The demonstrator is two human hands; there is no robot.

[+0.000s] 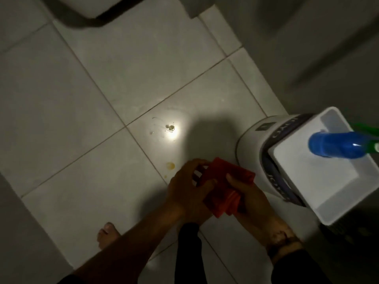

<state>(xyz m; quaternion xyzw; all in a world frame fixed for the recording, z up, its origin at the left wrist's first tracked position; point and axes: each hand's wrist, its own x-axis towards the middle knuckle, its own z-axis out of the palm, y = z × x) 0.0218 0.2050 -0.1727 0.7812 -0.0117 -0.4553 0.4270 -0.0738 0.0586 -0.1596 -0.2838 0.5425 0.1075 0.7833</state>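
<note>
Above the floor [82,99], a cloth [229,170] is pinched by left hand [187,189] and right hand [251,198], perhaps for the eleven-o'clock spill [170,128].

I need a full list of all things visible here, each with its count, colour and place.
red cloth: one, red, lower middle, held in both hands.
spots: a few, yellowish, on the floor left of the cloth.
bottle: one, blue and green, above the tray, right edge.
tray: one, white, on top of the appliance.
appliance: one, white with dark band, right side.
floor: white tiles, grey joints.
foot: one, bare, lower left.
left hand: grips the cloth.
right hand: grips the cloth.
</note>
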